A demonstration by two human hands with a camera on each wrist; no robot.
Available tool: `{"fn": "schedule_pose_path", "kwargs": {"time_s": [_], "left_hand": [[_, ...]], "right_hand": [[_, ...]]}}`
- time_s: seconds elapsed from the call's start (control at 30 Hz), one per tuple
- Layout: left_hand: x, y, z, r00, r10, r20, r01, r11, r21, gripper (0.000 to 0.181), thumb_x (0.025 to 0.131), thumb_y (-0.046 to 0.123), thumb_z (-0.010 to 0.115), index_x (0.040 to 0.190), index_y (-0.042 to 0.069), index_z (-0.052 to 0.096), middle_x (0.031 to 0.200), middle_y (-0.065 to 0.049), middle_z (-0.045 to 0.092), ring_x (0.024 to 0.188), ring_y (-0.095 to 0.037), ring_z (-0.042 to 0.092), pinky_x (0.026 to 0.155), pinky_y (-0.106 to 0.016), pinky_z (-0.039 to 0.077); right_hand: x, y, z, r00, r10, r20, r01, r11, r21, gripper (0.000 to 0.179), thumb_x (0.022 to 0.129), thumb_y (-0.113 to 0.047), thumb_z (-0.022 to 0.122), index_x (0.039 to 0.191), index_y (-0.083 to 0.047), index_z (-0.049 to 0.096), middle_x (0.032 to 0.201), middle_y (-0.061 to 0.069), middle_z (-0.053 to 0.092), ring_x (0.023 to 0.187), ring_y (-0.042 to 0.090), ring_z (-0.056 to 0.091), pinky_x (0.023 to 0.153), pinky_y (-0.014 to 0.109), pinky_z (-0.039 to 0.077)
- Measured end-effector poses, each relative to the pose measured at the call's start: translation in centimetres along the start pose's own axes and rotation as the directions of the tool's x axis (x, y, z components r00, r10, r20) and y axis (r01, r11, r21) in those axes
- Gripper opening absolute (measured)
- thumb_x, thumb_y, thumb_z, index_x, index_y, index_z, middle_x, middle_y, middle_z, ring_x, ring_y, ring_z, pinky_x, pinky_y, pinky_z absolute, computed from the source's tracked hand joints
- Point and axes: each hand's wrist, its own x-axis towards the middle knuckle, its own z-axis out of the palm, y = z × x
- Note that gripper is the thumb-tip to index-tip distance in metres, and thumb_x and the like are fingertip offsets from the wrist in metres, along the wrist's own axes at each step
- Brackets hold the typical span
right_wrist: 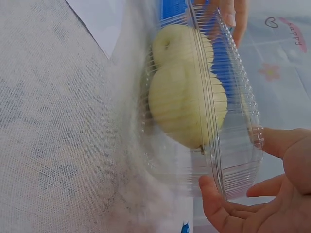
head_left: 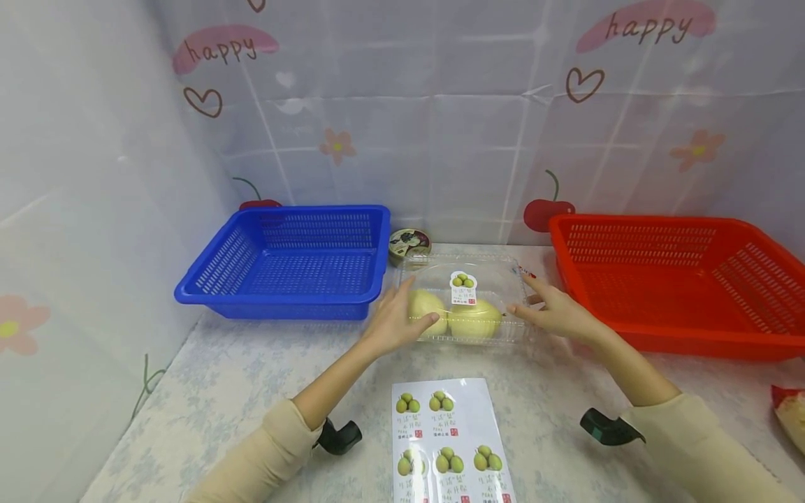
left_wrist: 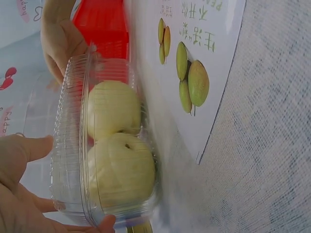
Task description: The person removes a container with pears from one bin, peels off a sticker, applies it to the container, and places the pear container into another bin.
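Note:
A clear plastic clamshell box [head_left: 497,279] sits on the tablecloth with its lid down. Two pale yellow pears [head_left: 476,321] lie inside, along its front side. A white pear label [head_left: 463,294] is on the lid. My left hand [head_left: 396,318] is at the box's left end, fingers spread, thumb close to the lid's edge. At the right end, fingers of my right hand [head_left: 556,313] touch the rim and lid corner, fairly straight. In front of the box lies a sheet of pear labels [head_left: 443,426], with a bare spot at the upper right.
A blue basket [head_left: 283,307] stands to the left and a red basket [head_left: 692,341] to the right. Behind the box is a small round tin [head_left: 409,243]. Part of a red-topped bag [head_left: 789,416] shows at the right edge. Printed curtains hang behind.

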Motion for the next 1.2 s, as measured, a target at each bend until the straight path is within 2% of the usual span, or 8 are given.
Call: {"fn": "schedule_pose_path", "kwargs": {"time_s": [0.3,0.53,0.7,0.93,1.2], "left_hand": [[-0.8,0.0,-0.6,0.996,0.091,-0.027,-0.090,0.995,0.032,0.069,0.083,0.034,0.070,0.135,-0.004,0.046,0.129,-0.025,0.052,0.118,-0.039,0.047,0.094,-0.054,0.040],[-1.5,0.8,-1.6,0.991,0.126,-0.035,-0.125,0.992,0.007,0.064,0.083,0.033,0.069,0.133,-0.003,0.049,0.130,-0.022,0.053,0.120,-0.038,0.047,0.098,-0.053,0.036],[-1.6,1.5,-2.5,0.987,0.151,-0.053,-0.152,0.988,-0.011,0.062,0.083,0.032,0.070,0.131,-0.003,0.051,0.129,-0.020,0.055,0.119,-0.036,0.047,0.097,-0.052,0.038],[-1.1,2.7,-3.7,0.972,0.188,-0.139,-0.199,0.978,-0.065,0.058,0.082,0.030,0.071,0.128,-0.003,0.055,0.128,-0.018,0.056,0.122,-0.034,0.046,0.098,-0.053,0.038],[0.4,4.2,-4.4,0.950,0.214,-0.229,-0.244,0.964,-0.108,0.058,0.080,0.030,0.074,0.126,-0.001,0.057,0.128,-0.015,0.057,0.125,-0.031,0.046,0.102,-0.050,0.034]], "right_hand": [[-0.6,-0.6,-0.5,0.998,-0.051,-0.048,0.052,0.999,0.007,0.083,0.090,-0.033,0.062,0.148,0.004,0.016,0.131,0.035,0.044,0.104,0.043,0.056,0.077,0.045,0.054],[-1.3,-1.2,-2.0,0.997,-0.076,-0.034,0.077,0.997,0.029,0.084,0.090,-0.035,0.061,0.149,0.001,0.014,0.132,0.036,0.042,0.105,0.043,0.056,0.074,0.045,0.055],[-1.6,-1.4,-3.0,0.994,-0.097,-0.049,0.099,0.994,0.040,0.083,0.090,-0.032,0.062,0.149,0.000,0.015,0.133,0.036,0.041,0.107,0.044,0.055,0.074,0.044,0.055],[-1.7,-2.1,-5.2,0.989,-0.123,-0.085,0.126,0.992,0.030,0.079,0.091,-0.030,0.062,0.150,-0.003,0.016,0.137,0.032,0.039,0.120,0.047,0.043,0.081,0.053,0.051],[-1.6,-3.0,-8.1,0.989,-0.091,-0.117,0.092,0.996,-0.003,0.080,0.091,-0.033,0.061,0.152,-0.009,0.015,0.139,0.030,0.037,0.122,0.047,0.041,0.086,0.060,0.045]]}}
